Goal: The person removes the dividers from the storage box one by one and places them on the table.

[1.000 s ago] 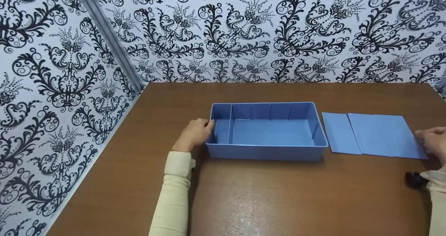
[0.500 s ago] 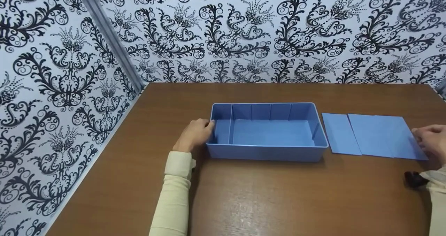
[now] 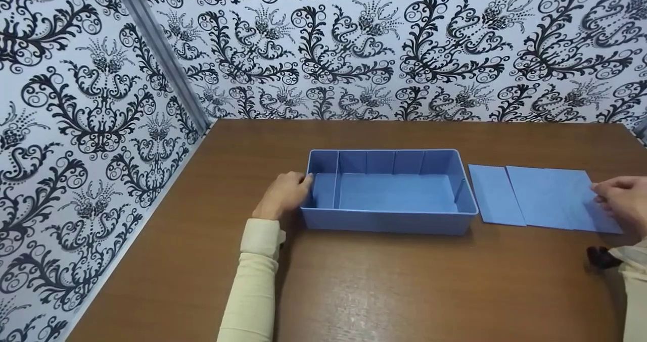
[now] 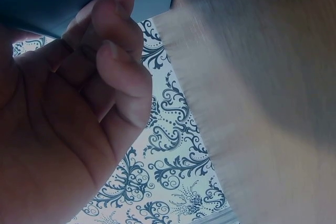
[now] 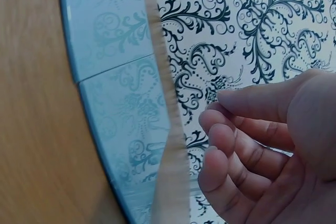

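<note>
On a brown wood-grained surface (image 3: 354, 291) stands an open-topped, rectangular blue tray (image 3: 386, 222), seemingly of plastic. Near its left end, a thin blue divider (image 3: 335, 185) marks off a narrow compartment from a wide one, and upright lines run down the wide one's back wall. The left hand (image 3: 283, 194) grasps the tray's left end wall, thumb over the rim, with several fingers bent in toward the palm.

Just beside the tray's right end lie flat, glossy light-blue panels (image 3: 497, 194), a narrow one next to a wider stretch crossed by a faint line; whether that stretch is one piece or two, I cannot tell. The right hand (image 3: 624, 200) is at their far right edge, its fingers loosely bent, thumb tip meeting the index finger, holding nothing. Cream sleeves (image 3: 247, 296) cover both arms. Behind, white walls (image 3: 369, 44) carry printed black scrolls and flowers, which the right wrist view shows mirrored in the panels.
</note>
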Demonstrator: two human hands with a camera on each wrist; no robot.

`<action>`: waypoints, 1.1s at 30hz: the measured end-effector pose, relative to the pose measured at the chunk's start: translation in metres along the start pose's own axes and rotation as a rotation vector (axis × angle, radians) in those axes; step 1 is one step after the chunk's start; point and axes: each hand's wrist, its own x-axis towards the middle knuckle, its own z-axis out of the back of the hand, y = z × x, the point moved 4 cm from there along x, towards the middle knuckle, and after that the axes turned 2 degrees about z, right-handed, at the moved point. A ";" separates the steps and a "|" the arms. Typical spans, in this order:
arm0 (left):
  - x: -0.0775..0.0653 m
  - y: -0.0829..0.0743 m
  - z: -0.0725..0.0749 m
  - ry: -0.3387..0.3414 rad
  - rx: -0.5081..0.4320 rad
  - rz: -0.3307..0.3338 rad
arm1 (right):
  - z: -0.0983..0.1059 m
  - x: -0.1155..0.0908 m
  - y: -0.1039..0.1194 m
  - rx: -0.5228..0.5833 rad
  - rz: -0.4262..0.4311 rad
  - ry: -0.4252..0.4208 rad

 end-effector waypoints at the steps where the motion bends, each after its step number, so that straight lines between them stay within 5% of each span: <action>1: 0.000 0.000 0.000 0.000 0.002 0.002 | 0.000 0.000 0.001 0.008 0.021 -0.001; 12: -0.001 0.000 0.000 -0.002 0.010 0.019 | 0.000 -0.006 0.027 -0.040 0.090 -0.006; 26: -0.001 0.000 -0.001 0.016 0.008 0.033 | 0.002 -0.016 0.057 0.082 0.263 0.012; 33: -0.001 -0.001 -0.001 0.008 0.002 0.035 | 0.001 -0.025 0.080 0.029 0.336 -0.022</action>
